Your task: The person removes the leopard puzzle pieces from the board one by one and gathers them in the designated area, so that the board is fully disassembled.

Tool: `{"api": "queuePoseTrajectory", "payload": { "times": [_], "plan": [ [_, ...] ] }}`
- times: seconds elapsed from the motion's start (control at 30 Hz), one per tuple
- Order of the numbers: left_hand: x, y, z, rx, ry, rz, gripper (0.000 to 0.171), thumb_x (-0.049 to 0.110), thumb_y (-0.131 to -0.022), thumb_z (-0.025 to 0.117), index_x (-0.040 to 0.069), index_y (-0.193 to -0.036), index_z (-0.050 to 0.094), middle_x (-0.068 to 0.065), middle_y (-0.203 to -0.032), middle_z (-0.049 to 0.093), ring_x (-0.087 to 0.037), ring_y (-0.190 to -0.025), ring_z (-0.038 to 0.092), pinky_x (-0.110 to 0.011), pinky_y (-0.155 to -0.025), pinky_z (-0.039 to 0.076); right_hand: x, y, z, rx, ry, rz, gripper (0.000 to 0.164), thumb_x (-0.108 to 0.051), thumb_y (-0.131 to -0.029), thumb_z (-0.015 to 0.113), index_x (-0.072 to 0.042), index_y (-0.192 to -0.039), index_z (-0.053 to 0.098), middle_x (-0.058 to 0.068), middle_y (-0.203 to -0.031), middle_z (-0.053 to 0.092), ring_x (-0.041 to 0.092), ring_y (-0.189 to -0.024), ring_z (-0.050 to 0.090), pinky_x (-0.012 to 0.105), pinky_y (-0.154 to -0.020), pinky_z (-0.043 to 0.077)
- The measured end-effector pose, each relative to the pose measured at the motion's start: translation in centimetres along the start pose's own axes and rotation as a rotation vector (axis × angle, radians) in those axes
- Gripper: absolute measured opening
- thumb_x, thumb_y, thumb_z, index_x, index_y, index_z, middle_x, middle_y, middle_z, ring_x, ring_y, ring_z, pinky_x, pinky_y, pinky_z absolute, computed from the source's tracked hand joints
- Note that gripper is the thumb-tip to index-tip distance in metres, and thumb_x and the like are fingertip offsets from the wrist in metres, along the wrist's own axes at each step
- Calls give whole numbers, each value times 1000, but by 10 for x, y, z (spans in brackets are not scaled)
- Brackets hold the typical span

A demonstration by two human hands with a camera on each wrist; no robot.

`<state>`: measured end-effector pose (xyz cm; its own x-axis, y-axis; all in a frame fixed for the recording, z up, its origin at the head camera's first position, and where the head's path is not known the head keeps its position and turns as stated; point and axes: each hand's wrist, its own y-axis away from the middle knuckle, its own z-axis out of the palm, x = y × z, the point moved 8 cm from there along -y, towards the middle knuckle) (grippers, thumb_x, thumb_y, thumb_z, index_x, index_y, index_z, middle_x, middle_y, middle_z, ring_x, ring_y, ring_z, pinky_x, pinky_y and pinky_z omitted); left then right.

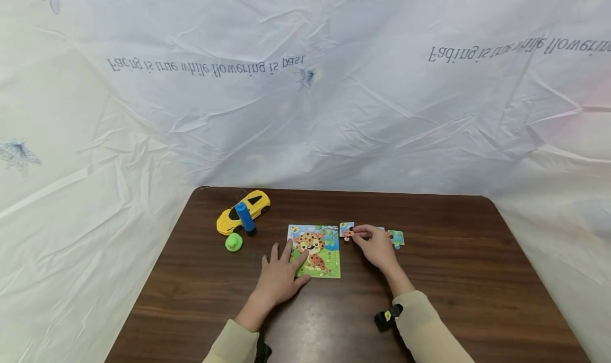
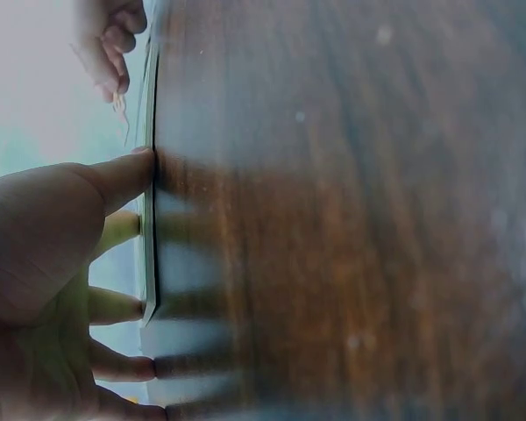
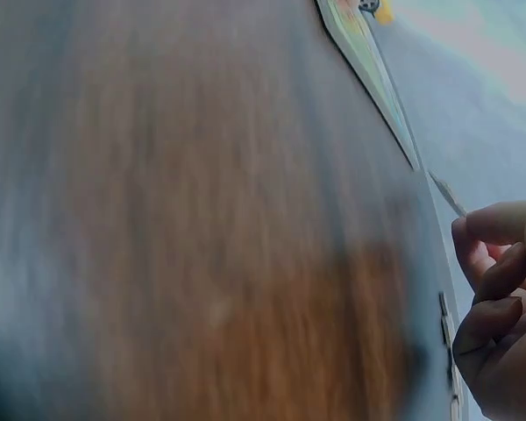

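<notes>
A puzzle board [image 1: 329, 265] with a spotted leopard picture lies flat on the table. My left hand [image 1: 279, 278] is spread over its left side, thumb at the near edge and fingertips on the board; in the left wrist view the thumb presses along the board's edge [image 2: 149, 263]. Just right of the board, my right hand [image 1: 377, 249] pinches a jigsaw piece [image 1: 346, 228] between thumb and fingers. The right wrist view shows this thin piece [image 3: 447, 193] held edge-on, tilted above the table. Another piece, green and blue [image 1: 396, 238], lies beyond the right hand, which partly hides the pieces there.
A yellow toy car [image 1: 258, 201] stands at the back left of the brown wooden table [image 1: 453, 257]. Beside it are a blue cylinder [image 1: 245, 216] with a dark end and a small green toy [image 1: 234, 242]. A white printed sheet [image 1: 305, 124] hangs behind the table.
</notes>
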<state>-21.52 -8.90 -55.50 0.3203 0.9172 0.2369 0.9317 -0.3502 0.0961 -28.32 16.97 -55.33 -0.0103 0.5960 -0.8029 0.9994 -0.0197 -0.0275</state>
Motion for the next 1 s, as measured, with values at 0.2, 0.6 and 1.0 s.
{"api": "queuePoseTrajectory", "payload": {
  "times": [0.2,0.6,1.0],
  "plan": [
    [-1,0,1,-3,-4,-7,64,60,-102,56,31,-159,47,-20,-168,27,-57,-147,25,-77,-104,33,12,0,-12,-3,1,30,22,-21,-102,69,-8,-119,75,7,-104,75,29,-99,68,50,-83,52],
    [0,-1,1,-1,0,0,64,60,-102,57,31,-159,47,-20,-167,27,-58,-147,26,-77,-104,33,21,-1,-23,10,49,65,18,-15,-99,71,-5,-113,76,6,-96,75,25,-88,69,47,-78,53],
    [0,0,3,7,1,-2,64,60,-102,57,31,-158,48,-21,-167,27,-57,-147,25,-78,-104,33,18,-3,-26,49,89,44,19,-17,-98,71,-5,-112,76,5,-95,75,25,-88,68,47,-79,52]
  ]
}}
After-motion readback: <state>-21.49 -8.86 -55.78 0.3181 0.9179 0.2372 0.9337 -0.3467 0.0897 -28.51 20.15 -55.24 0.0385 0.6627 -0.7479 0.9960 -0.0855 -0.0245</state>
